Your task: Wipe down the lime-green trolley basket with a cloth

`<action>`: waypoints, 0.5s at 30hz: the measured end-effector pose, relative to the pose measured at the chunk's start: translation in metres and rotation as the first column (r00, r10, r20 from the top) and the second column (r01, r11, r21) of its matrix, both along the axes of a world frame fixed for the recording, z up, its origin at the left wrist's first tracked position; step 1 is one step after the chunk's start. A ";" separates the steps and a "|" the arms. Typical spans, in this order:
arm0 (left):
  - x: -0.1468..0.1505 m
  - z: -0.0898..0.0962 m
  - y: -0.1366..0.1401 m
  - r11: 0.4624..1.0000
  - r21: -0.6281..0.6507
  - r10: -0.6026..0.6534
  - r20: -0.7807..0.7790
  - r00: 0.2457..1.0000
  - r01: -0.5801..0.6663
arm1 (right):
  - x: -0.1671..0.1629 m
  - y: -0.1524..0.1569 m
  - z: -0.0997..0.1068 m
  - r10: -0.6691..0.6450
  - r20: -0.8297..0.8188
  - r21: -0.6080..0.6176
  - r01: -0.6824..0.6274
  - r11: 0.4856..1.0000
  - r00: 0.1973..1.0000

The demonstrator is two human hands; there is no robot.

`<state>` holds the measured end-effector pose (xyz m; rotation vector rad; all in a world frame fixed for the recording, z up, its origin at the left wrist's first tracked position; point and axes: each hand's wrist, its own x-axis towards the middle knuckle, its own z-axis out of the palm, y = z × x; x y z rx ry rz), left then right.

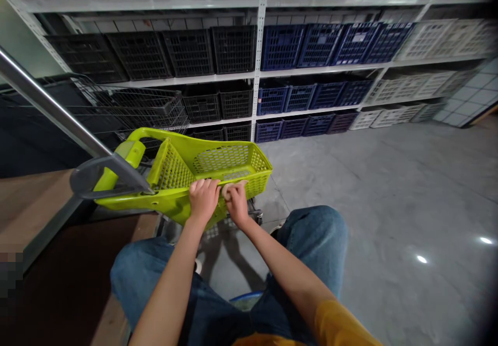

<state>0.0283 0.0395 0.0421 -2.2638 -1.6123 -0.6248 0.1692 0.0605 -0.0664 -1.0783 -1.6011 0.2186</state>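
A lime-green plastic shopping cart (175, 199) stands in front of my knees, its perforated basket pointing to the right. My left hand (204, 198) is closed over the near rim of the basket, fingers hooked to the inside. Right beside it, my right hand (237, 205) is closed on a small pale beige cloth (226, 192), pressed against the same rim. Much of the cloth is hidden under the fingers. A grey plastic loop on a metal pole (58, 108) overlaps the cart's handle end at the left.
Shelving with black crates (190, 53), blue crates (282, 47) and white crates (424, 40) runs along the back. A dark wire cart (143, 107) stands behind the green one. A wooden edge (35, 201) lies to my left. Grey floor (389, 195) extends right. A blue-rimmed object (247, 300) sits between my legs.
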 end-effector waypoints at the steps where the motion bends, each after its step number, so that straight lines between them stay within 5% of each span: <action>1: 0.000 0.001 0.000 1.000 0.000 -0.004 -0.004 1.000 0.004 | -0.003 -0.003 0.000 0.082 0.074 0.007 -0.082 0.997 0.994; 4: 0.000 0.002 -0.001 1.000 -0.006 -0.013 -0.001 1.000 0.013 | 0.032 0.004 0.002 0.112 0.154 0.009 -0.115 0.993 0.982; 7: 0.000 0.001 -0.001 1.000 -0.009 -0.015 0.008 1.000 0.015 | 0.097 0.024 0.001 -0.160 -0.005 -0.040 0.159 0.986 0.987; 9: 0.001 0.001 -0.001 1.000 -0.011 -0.014 0.011 1.000 0.015 | 0.125 0.035 0.000 -0.369 -0.124 -0.110 0.356 0.928 0.921; 12: 0.001 0.001 0.000 1.000 -0.018 -0.007 0.018 1.000 0.007 | 0.114 0.035 -0.002 -0.486 -0.195 -0.150 0.464 0.873 0.852; 15: 0.001 0.002 -0.001 1.000 -0.007 0.004 0.004 1.000 -0.004 | 0.056 0.019 0.001 -0.248 -0.081 -0.036 0.246 0.969 0.965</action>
